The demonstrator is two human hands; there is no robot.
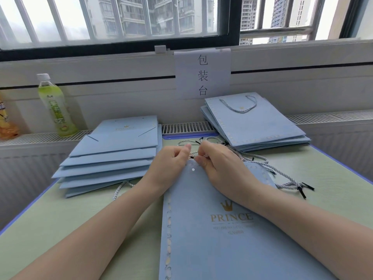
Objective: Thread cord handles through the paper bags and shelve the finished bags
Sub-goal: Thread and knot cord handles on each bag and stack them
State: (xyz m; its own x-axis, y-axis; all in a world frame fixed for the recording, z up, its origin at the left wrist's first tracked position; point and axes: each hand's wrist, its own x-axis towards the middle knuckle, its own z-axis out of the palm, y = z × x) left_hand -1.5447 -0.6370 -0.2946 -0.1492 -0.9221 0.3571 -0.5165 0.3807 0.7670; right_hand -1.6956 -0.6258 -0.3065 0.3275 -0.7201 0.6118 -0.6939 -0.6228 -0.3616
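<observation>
A flat light-blue paper bag [203,229] with a gold crown and "PRINCE" print lies in front of me, its top edge and a punched hole under my fingers. My left hand [171,164] and my right hand [218,164] meet at that top edge, both pinching a grey twisted cord [193,155] with a black tip. Loose grey cords [282,178] lie to the right of the bag. On the left sits a stack of bags without handles [113,152]. At the back right lies a stack of bags with handles [254,122].
The green table top [60,219] has a blue edge. A green drink bottle [54,106] stands on the radiator ledge at the left, beside an orange packet [6,122]. A paper sign [202,74] hangs under the barred window.
</observation>
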